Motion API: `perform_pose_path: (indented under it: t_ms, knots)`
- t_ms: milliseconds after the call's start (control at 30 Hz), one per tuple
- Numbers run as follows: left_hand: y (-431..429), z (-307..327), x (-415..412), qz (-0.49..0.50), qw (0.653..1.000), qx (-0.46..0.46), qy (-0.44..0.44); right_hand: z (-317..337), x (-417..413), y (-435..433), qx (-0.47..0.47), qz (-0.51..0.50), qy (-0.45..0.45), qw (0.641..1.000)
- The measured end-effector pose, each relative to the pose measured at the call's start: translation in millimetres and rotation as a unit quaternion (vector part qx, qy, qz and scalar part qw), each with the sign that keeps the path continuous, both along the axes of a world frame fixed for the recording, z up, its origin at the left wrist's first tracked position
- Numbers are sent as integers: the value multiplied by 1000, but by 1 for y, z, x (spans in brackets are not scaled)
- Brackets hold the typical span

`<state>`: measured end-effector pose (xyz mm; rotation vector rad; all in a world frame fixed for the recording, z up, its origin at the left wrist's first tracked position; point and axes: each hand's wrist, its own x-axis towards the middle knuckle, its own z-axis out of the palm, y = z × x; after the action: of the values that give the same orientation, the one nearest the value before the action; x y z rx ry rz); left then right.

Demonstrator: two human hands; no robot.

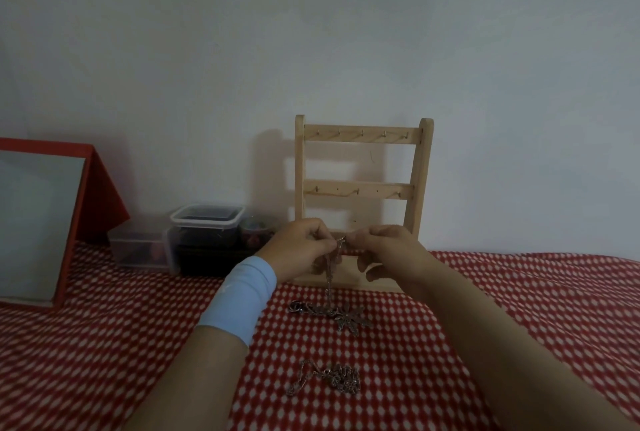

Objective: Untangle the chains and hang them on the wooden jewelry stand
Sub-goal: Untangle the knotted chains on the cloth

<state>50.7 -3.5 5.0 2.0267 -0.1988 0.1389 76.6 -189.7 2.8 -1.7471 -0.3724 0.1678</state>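
Note:
A wooden jewelry stand (360,167) with two rows of small hooks stands against the wall, with nothing hanging on it. In front of its base, my left hand (298,247) and my right hand (384,247) both pinch the top of a thin silver chain (329,278). That chain hangs down to a tangled heap with a leaf-shaped pendant (349,320) on the cloth. A second silver chain (329,380) lies bunched nearer to me. A light blue band wraps my left wrist.
A red cloth with white dots (519,309) covers the surface. Stacked clear plastic containers (204,236) sit left of the stand. A red-framed mirror (45,223) leans at the far left. A plain white wall is behind.

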Motion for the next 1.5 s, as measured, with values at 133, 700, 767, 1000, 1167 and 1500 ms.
perform_pose_path:
  t_ms: [133,700,767,1000,1167,1500]
  knots:
    - [-1,-1,3,32,998,44,-39,0,0,5,-128,-16,-69,989]
    - [-11,1,-1,-35,985,-160,61,0,3,2,26,35,40,998]
    - [-7,-1,-4,-47,994,-90,39,2,3,0,38,49,27,998]
    - [-3,0,1,22,991,-126,-37,6,-1,-4,-43,57,7,997]
    - [-5,-2,2,22,988,-142,-52,11,-1,-9,-115,98,33,988]
    - [-10,5,-5,30,988,-151,-21,13,1,-5,-77,10,-103,992]
